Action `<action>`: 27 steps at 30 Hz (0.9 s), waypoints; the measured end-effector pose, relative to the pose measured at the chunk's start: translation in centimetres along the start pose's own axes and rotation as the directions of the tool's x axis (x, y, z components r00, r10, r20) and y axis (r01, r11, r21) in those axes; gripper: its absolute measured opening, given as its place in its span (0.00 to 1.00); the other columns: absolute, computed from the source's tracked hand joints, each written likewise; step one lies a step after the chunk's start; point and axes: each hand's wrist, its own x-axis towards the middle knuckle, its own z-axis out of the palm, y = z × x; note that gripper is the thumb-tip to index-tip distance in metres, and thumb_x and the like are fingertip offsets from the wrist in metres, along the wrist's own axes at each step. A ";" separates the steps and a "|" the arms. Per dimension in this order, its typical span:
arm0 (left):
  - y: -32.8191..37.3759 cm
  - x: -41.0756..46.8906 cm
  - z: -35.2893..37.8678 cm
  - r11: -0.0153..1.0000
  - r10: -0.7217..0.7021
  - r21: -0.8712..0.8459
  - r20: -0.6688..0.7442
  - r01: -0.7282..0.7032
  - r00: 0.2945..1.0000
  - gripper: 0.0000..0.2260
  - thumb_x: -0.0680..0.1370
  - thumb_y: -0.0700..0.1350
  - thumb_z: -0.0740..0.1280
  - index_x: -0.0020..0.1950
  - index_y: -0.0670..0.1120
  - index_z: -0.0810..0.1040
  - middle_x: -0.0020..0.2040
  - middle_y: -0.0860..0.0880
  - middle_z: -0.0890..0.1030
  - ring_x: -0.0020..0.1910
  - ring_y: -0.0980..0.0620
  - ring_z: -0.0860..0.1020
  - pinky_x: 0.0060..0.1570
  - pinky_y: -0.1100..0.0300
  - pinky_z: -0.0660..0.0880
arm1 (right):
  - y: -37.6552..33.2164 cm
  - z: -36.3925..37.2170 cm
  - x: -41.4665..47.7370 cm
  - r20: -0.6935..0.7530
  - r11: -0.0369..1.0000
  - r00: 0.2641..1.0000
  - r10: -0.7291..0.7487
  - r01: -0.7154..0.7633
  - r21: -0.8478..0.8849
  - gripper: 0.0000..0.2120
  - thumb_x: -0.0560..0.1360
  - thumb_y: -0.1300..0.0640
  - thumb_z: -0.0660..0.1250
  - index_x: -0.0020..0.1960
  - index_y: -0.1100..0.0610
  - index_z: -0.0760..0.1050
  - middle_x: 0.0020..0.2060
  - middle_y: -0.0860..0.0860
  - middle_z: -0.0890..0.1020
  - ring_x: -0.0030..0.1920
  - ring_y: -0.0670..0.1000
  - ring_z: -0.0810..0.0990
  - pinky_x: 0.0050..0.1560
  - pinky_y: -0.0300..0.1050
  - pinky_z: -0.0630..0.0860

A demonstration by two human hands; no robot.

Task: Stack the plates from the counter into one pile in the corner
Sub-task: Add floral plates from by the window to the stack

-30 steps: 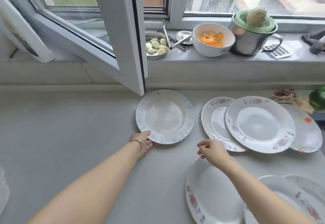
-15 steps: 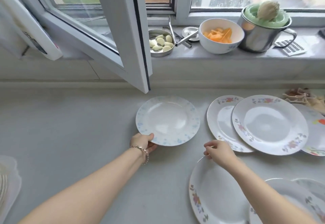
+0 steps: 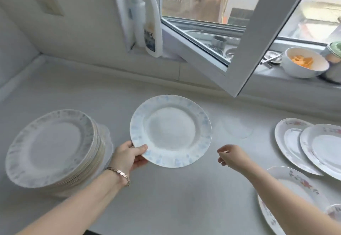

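My left hand (image 3: pixel 130 157) grips the near left rim of a white plate with a pale blue pattern (image 3: pixel 170 130), held above the grey counter (image 3: pixel 166 198). A tall pile of similar plates (image 3: pixel 53 148) stands at the left, toward the corner. My right hand (image 3: pixel 231 156) hovers empty just right of the held plate, fingers loosely curled. Flower-patterned plates lie on the right: two overlapping ones (image 3: pixel 293 142) and another near my right forearm (image 3: pixel 295 183).
An open window sash (image 3: pixel 239 65) juts over the counter behind the held plate. Spray bottles (image 3: pixel 150 22) stand on the sill at the left. A white bowl of orange pieces (image 3: pixel 304 65) sits on the sill at the right.
My left hand has lifted the blue-patterned plate off the counter and carried it left. My right hand has let go of the flowered plate. The view swung left, revealing the pile.
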 end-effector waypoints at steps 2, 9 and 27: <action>0.7 -1.2 -4.6 0.997 0.064 -0.035 -0.040 -0.065 0.997 0.09 0.75 0.32 0.64 0.41 0.45 0.76 0.26 0.53 0.83 0.24 0.57 0.80 0.23 0.67 0.76 | -3.1 2.8 -0.8 0.020 0.999 0.999 -0.038 0.039 -0.024 0.10 0.76 0.62 0.57 0.53 0.57 0.75 0.31 0.48 0.79 0.30 0.46 0.76 0.29 0.36 0.67; 2.4 -3.3 -19.7 0.979 0.149 -0.115 -0.156 -0.168 0.977 0.10 0.75 0.30 0.62 0.42 0.43 0.77 0.27 0.51 0.84 0.26 0.57 0.82 0.25 0.65 0.78 | -11.6 12.7 -2.6 0.082 0.985 0.990 -0.113 0.123 -0.120 0.10 0.75 0.60 0.59 0.52 0.55 0.76 0.32 0.46 0.80 0.32 0.45 0.78 0.32 0.36 0.69; 0.5 -2.4 -30.1 0.964 0.009 -0.249 -0.315 -0.092 0.949 0.09 0.75 0.30 0.63 0.40 0.42 0.77 0.36 0.46 0.81 0.25 0.58 0.81 0.23 0.67 0.77 | -16.5 17.0 -5.1 0.097 0.972 0.989 -0.116 0.133 -0.195 0.09 0.75 0.62 0.58 0.51 0.55 0.75 0.34 0.49 0.81 0.34 0.48 0.78 0.33 0.37 0.70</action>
